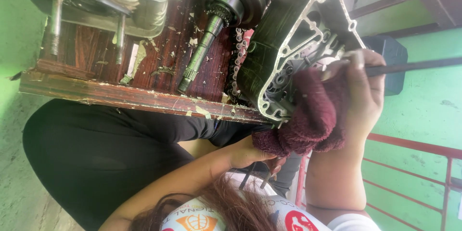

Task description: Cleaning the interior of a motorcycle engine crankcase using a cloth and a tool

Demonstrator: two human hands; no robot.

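A dark metal engine case [288, 28] with a pale gasket rim leans on the edge of a wooden bench [120, 93]. My right hand [363, 91] presses a maroon cloth [308, 115] against the case's open face and grips a long dark rod tool [418, 66] that runs off to the right. My left hand [250, 154] is curled around the lower end of the cloth, just below the case's edge; its fingers are partly hidden by the cloth.
On the bench lie a crankshaft [202, 48] with a splined end, a drive chain [236, 62], a grey cylinder block [96, 0] and paper scraps. My black-trousered legs [96, 154] are under the bench. A red railing [414, 146] and green wall stand right.
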